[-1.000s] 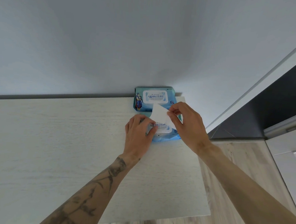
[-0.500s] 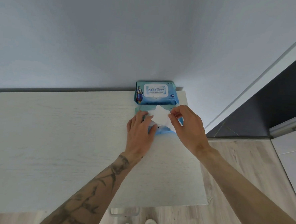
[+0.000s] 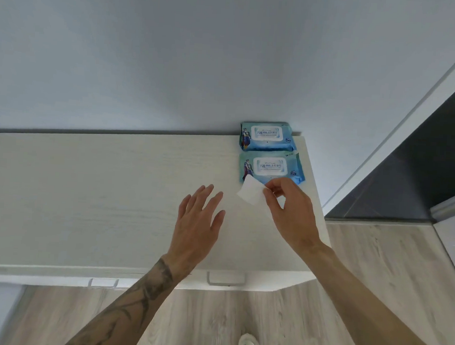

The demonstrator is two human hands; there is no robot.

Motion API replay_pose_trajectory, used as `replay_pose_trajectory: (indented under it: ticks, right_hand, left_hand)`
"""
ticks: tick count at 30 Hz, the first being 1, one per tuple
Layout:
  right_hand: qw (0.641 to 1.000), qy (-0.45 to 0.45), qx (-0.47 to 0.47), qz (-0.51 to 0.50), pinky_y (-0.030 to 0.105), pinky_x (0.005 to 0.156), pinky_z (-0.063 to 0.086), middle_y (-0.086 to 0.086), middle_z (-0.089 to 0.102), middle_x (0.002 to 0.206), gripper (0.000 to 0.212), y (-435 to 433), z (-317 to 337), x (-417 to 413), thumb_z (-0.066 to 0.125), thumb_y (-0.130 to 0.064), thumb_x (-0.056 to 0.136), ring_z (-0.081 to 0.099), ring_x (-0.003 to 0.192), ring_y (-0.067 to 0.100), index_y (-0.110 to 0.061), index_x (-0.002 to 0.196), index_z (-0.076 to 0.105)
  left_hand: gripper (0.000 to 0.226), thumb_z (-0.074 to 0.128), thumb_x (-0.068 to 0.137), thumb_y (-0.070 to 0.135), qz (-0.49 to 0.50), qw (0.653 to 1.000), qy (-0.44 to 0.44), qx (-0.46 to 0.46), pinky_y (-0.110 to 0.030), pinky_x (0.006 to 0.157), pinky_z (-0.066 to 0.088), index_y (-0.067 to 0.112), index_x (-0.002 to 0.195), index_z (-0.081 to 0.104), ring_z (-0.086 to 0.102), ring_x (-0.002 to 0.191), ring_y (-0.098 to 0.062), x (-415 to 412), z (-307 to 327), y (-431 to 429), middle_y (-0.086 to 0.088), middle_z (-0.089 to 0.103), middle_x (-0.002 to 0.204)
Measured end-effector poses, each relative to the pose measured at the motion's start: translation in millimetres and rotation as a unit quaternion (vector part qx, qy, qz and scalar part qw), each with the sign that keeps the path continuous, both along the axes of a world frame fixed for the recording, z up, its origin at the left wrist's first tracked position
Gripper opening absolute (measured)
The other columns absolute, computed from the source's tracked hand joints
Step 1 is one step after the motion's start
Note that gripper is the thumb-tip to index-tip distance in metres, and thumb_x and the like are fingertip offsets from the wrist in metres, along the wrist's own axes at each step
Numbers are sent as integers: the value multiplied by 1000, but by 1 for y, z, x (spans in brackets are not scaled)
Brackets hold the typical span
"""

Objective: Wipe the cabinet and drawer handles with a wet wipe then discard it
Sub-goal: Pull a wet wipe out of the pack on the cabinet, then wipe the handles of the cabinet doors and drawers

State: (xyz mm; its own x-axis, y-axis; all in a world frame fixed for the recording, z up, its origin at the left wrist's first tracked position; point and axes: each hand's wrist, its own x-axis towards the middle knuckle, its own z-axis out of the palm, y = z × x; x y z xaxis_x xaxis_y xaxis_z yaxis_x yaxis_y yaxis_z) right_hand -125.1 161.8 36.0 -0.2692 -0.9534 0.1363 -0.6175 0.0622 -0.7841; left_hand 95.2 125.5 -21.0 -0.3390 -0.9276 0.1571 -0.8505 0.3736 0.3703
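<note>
Wet wipe (image 3: 251, 193) now pulled clear of the near pack (image 3: 270, 167), pinched in right hand (image 3: 289, 210) just beside it. Left hand (image 3: 196, 223) lifted off that pack, fingers spread above the tabletop (image 3: 86, 190). Pack's flap lying closed again.

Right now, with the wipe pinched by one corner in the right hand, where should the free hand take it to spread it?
Take the wet wipe at its free left corner, coming from the left with the open left hand. The right hand pinches its right edge, so the sheet sticks out leftward, unsupported, above the cabinet top.
</note>
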Motion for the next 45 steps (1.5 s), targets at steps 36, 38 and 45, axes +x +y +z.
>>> replay_pose_trajectory:
  ticks: [36, 38, 45]
  right_hand:
    - [900, 14, -407, -157, 5, 82, 46, -11, 63, 101, 14, 161, -255, 115, 70, -7, 95, 61, 101, -9, -15, 93, 59]
    - [892, 26, -426, -151, 7, 83, 46, -4, 63, 100, 14, 152, -272, 114, 71, -2, 94, 61, 101, -8, -11, 91, 60]
    - [875, 60, -459, -140, 15, 84, 48, 1, 61, 105, 13, 127, -301, 110, 71, 6, 90, 63, 93, 9, -3, 98, 65]
  left_hand:
    - [44, 47, 110, 30, 56, 862, 47, -502, -55, 118, 28, 11, 148, 56, 47, 138, -34, 77, -196, 47, -12, 58, 145]
    - [44, 47, 109, 30, 62, 846, 56, -527, -55, 117, 29, 11, 147, 57, 47, 136, -35, 74, -199, 42, -13, 59, 143]
    - [43, 41, 108, 32, 86, 810, 84, -575, -56, 120, 28, 10, 141, 58, 51, 135, -37, 64, -206, 34, -12, 59, 141]
